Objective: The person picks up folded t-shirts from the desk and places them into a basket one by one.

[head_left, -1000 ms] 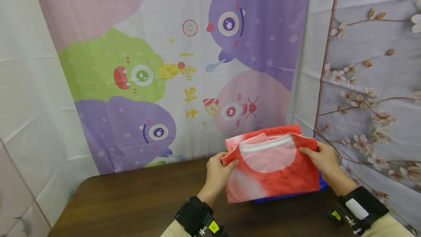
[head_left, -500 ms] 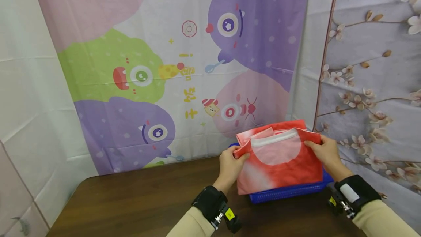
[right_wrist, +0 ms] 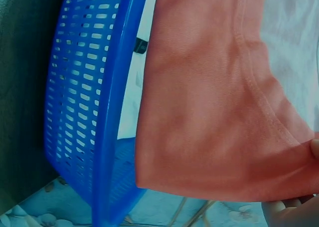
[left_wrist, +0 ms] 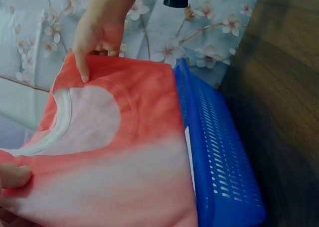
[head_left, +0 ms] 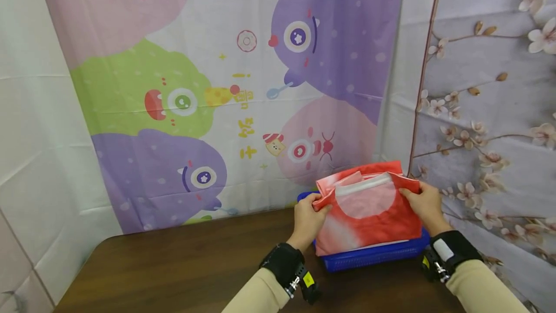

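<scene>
A folded red shirt (head_left: 373,226), fading to pale pink with a white neckband, hangs between both hands over a blue plastic basket (head_left: 369,257). The left hand (head_left: 309,221) pinches the shirt's left shoulder, thumb in front. At the opposite shoulder the right hand (head_left: 425,203) grips the cloth the same way. In the left wrist view, the basket's slotted wall (left_wrist: 219,147) stands beside the shirt's lower edge. White cloth (right_wrist: 132,95) with a small dark tag shows inside the basket in the right wrist view. The shirt hides most of the basket's inside.
The basket stands on a dark brown wooden table (head_left: 187,260). Behind the table hangs a cartoon-print curtain (head_left: 256,110). A flower-print cloth (head_left: 482,110) hangs along the right side, close to the right hand.
Both hands brought the shirt rightward over the basket, then barely shifted in the last half second. More of the basket's front wall shows now. The head view has turned slightly right.
</scene>
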Demonstrator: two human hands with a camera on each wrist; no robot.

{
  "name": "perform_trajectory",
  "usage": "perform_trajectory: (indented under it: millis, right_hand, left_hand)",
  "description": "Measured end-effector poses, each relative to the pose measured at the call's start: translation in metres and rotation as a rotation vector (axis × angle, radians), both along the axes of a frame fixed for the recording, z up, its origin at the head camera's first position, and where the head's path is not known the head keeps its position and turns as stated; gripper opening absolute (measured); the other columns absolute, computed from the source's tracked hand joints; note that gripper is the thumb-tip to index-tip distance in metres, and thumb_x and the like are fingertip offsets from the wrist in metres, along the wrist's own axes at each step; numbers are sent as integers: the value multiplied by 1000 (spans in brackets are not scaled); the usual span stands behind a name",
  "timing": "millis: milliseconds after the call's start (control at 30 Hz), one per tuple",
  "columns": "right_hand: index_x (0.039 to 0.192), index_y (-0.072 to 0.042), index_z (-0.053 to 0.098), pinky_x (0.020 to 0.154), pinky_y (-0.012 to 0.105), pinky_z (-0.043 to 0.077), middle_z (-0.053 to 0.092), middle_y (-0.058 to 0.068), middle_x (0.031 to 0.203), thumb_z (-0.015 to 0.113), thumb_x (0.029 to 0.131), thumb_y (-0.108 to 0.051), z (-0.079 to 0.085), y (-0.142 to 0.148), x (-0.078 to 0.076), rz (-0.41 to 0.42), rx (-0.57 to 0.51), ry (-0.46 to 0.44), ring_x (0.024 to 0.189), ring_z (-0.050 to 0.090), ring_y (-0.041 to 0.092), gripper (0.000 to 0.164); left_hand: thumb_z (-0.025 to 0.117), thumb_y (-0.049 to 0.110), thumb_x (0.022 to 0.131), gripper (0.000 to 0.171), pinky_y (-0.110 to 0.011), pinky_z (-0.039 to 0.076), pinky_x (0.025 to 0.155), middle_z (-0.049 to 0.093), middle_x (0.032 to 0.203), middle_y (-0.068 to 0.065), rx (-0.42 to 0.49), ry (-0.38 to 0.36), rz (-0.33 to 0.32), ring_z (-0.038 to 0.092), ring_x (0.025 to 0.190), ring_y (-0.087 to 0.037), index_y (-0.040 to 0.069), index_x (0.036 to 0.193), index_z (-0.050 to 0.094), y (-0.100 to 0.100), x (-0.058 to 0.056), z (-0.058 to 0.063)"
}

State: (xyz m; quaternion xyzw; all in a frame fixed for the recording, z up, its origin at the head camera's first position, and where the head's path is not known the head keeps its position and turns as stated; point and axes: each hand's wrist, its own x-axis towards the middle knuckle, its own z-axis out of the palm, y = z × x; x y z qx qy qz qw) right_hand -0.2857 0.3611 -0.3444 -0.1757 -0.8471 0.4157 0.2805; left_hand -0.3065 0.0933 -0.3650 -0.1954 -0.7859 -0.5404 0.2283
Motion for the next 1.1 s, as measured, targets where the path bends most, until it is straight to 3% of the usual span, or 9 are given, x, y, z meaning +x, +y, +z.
perform_trajectory:
  millis: [300, 833, 1000, 1100]
  right_hand:
    - [108, 14, 63, 53, 11, 37, 64, 35, 105, 69, 85, -12, -21, 13, -4, -84, 8, 74, 60, 44, 0, 35]
    - [101, 16, 63, 56, 20, 37, 63, 37, 100, 69, 83, -10, -48, 28, -4, -125, 30, 53, 69, 54, 27, 32]
    - [105, 15, 62, 61, 26, 38, 62, 38, 106, 68, 85, -13, -58, 30, -3, -119, 49, 1, 83, 57, 41, 35]
    - [107, 14, 61, 63, 27, 39, 61, 37, 109, 67, 86, -14, -63, 29, -4, -110, 52, -20, 87, 57, 43, 36]
  left_hand:
    - [77, 6, 76, 19, -16, 50, 66, 76, 88, -14, 21, 2, -30, 68, 76, -20, -1, 93, 73, 10, -3, -4]
    - [76, 5, 78, 17, -14, 48, 65, 75, 88, -14, -9, -78, -89, 64, 75, -15, -2, 92, 72, 17, -3, -32]
    - [76, 5, 77, 15, -15, 48, 66, 75, 89, -13, -24, -67, -80, 65, 79, -17, -1, 90, 73, 16, -2, -39]
    - [76, 4, 77, 14, -14, 47, 64, 75, 86, -13, -23, -68, -79, 63, 75, -14, -1, 89, 73, 16, -2, -42]
